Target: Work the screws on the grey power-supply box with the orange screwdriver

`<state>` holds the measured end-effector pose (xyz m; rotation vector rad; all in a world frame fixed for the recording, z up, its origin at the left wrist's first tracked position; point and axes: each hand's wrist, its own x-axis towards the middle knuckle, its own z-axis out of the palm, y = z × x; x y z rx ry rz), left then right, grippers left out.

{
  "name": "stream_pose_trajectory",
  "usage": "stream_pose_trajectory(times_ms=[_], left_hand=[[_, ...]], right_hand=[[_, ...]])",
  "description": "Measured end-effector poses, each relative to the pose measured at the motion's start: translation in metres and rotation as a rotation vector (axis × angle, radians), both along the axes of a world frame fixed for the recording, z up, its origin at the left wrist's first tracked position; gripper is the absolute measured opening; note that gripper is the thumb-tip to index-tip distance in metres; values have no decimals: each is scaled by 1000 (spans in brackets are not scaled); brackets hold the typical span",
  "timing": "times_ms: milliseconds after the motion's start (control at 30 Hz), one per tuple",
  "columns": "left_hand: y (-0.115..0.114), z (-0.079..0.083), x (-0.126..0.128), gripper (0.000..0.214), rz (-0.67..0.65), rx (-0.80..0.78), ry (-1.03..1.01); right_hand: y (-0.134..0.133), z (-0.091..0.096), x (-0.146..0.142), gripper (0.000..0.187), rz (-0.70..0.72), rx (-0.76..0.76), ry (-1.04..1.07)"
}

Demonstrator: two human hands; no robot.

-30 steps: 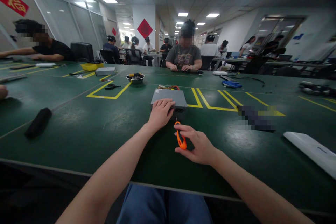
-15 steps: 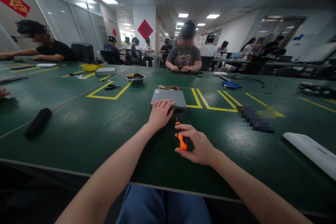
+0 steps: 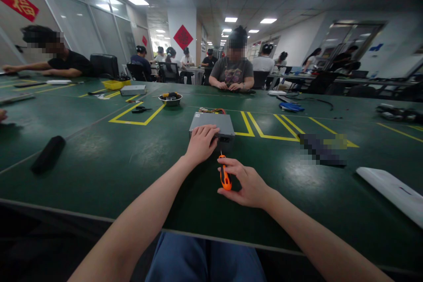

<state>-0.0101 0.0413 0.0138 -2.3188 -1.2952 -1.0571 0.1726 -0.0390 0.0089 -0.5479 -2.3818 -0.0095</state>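
A grey metal computer power supply lies on the green table in front of me, its colored cables coming out at the far side and a black socket in the near face. My left hand grips its near left part, fingers over the top and thumb at the near face. In my right hand is an orange and black screwdriver, held by the handle between fingers and thumb. Its thin shaft points away from me at the near face below the socket; whether the tip touches a screw, I cannot tell.
A metal bowl with tools stands beyond, left of the power supply. A black block lies at left, a white casing at right, blue gloves farther back. A co-worker sits opposite.
My right hand has shifted slightly left, and the screwdriver handle has turned and stands a little more in line with its shaft. My left hand keeps its place on the power supply.
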Motion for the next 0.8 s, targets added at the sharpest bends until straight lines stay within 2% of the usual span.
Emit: stream_pose_trajectory(times_ms=[167, 467, 800], left_hand=[[0, 0, 1, 27, 7, -13, -2], [-1, 1, 1, 28, 11, -15, -6], [-1, 1, 0, 28, 17, -16, 10]], right_hand=[[-3, 7, 2, 41, -14, 29, -33], [0, 13, 17, 32, -16, 208, 118], [1, 15, 22, 30, -70, 270, 125]])
